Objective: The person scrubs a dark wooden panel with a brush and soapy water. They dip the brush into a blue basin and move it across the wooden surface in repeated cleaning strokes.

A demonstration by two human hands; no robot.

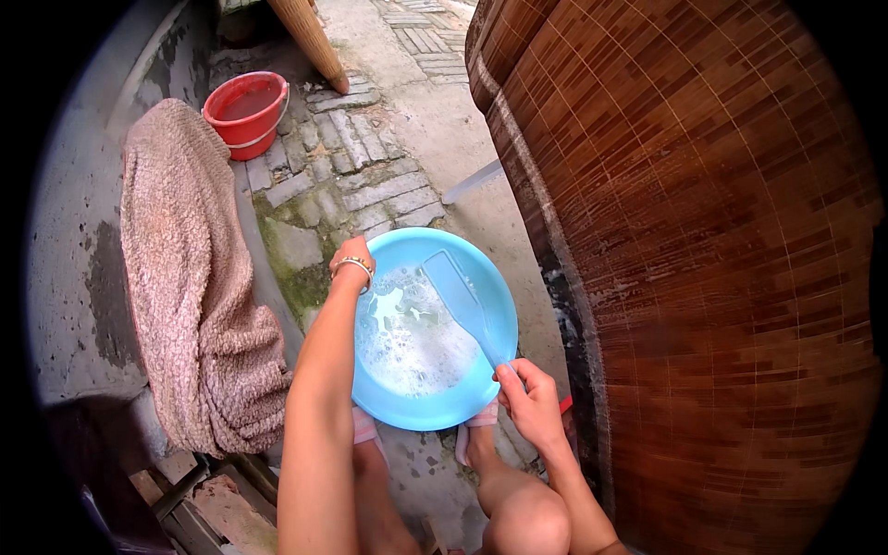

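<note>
Before me sits a light blue plastic basin (501, 291) holding soapy water (423, 354) with foam and bubbles. My left hand (354, 258), with bracelets at the wrist, is closed at the basin's far left rim; its fingertips are hidden. In my right hand (531, 402) is the handle of a blue long-handled plastic brush (454, 288). Its flat oblong head slants over the foam inside the basin, back facing up. Any bristles are out of sight, and I cannot tell how deep the underside reaches.
Close on the right stands a large wet bamboo mat (694, 277) with a dark border. A pinkish-brown looped-pile rug (201, 277) drapes over the left ledge. Beyond it are a red bucket (253, 143) of liquid and a wooden leg (312, 45). Mossy brick paving (388, 191) lies ahead.
</note>
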